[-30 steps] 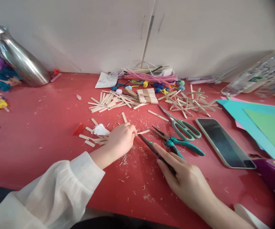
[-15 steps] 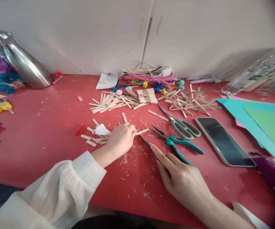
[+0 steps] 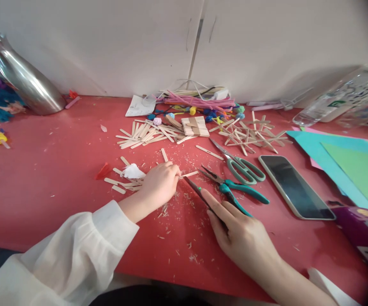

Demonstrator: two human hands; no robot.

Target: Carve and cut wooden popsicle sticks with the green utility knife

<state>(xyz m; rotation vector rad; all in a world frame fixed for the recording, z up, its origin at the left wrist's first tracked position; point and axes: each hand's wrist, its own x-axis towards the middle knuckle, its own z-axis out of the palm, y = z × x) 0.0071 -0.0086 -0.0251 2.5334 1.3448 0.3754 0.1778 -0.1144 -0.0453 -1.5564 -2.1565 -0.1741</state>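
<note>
Pinched in my left hand is a wooden craft stick, its end pointing right. My right hand grips a thin dark knife, the forefinger stretched along its back. The knife's tip reaches the stick close to my left fingers; I cannot tell whether it touches. Wood shavings are scattered below and around both hands. Beside my left wrist lie several loose craft sticks and a crumpled white scrap. Teal-handled pliers rest just beyond my right hand.
Green-handled scissors and a phone lie to the right, near coloured paper. Further back are craft stick piles, a bundled stack and pink pipe cleaners. A steel jug stands back left, clear bottles back right.
The view has shifted slightly, so most things sit a little further left. The knife's tip is slightly nearer the stick and my left fingers. Both hands keep their hold.
</note>
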